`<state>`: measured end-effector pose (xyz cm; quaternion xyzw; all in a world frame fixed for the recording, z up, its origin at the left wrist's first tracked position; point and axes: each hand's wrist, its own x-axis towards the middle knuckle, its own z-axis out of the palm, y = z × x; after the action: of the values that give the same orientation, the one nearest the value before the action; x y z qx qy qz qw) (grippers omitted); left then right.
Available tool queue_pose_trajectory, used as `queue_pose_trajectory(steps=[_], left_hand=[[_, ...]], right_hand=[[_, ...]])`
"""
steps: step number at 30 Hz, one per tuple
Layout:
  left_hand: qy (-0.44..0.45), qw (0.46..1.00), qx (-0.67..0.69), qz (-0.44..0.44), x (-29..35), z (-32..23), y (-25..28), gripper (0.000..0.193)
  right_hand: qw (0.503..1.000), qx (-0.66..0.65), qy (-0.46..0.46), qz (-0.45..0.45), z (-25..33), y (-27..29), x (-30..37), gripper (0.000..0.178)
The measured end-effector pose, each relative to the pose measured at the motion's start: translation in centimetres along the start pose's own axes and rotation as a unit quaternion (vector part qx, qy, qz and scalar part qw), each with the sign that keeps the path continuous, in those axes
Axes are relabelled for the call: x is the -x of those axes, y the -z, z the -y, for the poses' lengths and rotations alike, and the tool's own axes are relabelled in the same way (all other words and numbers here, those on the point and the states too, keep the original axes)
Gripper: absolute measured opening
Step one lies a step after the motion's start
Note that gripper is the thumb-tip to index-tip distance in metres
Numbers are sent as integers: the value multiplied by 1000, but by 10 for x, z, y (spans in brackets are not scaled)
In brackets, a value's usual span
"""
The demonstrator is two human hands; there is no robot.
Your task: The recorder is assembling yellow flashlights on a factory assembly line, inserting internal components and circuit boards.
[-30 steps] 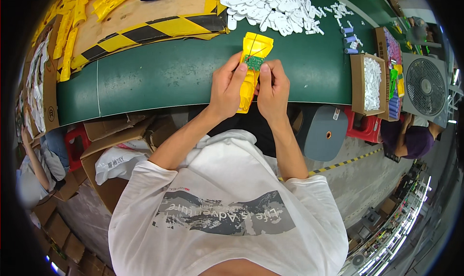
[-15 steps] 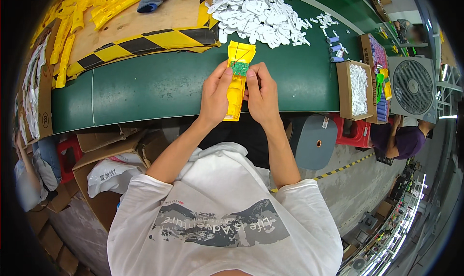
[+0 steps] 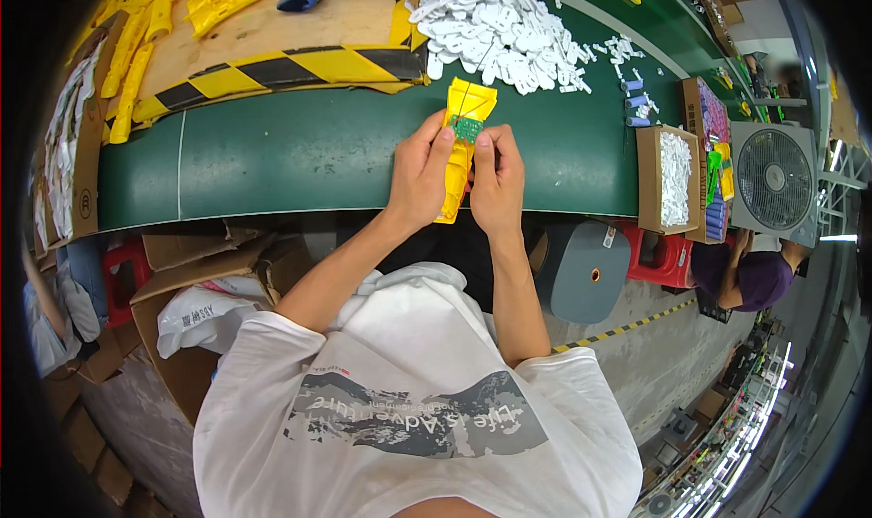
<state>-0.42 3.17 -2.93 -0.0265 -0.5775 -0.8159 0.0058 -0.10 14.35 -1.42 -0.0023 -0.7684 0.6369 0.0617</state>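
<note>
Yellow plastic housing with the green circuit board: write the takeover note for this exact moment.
Left hand: grips the long yellow plastic housing from its left side, above the green belt.
Right hand: holds the right side, fingertips at the small green circuit board.
Done: board lies on the housing's upper part.
Left: whether it is fully seated cannot be told.
Nearby: pile of white plastic parts beyond.

Single head-worn fisheye, straight down over green worktable [image 3: 272, 164], close.

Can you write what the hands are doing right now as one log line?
left hand: holds yellow plastic piece | right hand: fingers on small green circuit board | under: green belt | near: white parts pile
</note>
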Motion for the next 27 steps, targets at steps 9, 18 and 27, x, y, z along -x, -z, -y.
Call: queue_pose_trajectory(steps=[9, 18, 27], left_hand=[[47, 985, 164, -10, -3, -10, 2, 49], [55, 996, 69, 16, -7, -10, 4, 34], [48, 999, 0, -14, -12, -11, 3, 20]], right_hand=[[994, 62, 27, 84, 0, 28, -52, 19], [874, 482, 36, -35, 4, 14, -107, 33], [894, 445, 9, 48, 9, 30, -131, 35]])
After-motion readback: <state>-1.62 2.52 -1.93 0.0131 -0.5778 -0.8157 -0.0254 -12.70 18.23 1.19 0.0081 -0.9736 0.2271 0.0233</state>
